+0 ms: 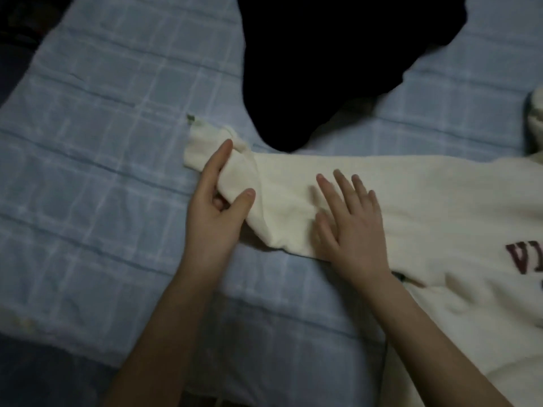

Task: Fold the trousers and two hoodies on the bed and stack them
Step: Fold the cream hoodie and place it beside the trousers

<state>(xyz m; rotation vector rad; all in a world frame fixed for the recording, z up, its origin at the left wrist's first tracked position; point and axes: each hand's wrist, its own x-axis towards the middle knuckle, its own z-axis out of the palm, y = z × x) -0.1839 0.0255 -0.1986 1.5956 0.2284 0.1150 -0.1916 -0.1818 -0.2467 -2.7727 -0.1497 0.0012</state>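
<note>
— What could go wrong from here?

— The sleeve (235, 174) of the cream hoodie (440, 207) is soft and bunched at the cuff (202, 145); if I swing it inward too quickly it may twist, and the fold would come out lumpy; my flat hand could also drag the cloth and wrinkle the body beneath it.

— How are your hands set?

— My left hand (211, 210) has the sleeve near the cuff, thumb on top and fingers (219, 155) curled partly under, closed loosely on the cloth; my right hand (352, 224) lies palm down on the upper sleeve, fingers spread and gripping nothing; both forearms reach in from the near edge.

— Where is everything else?

— The cream hoodie lies across the bed (102, 142), its body running off to the right, lettering (526, 257) showing; a dark garment (317, 63) sits further away, just beside the sleeve; I cannot tell whether it is the trousers or the other hoodie; nothing looks folded or stacked yet, so I judge this early.
</note>
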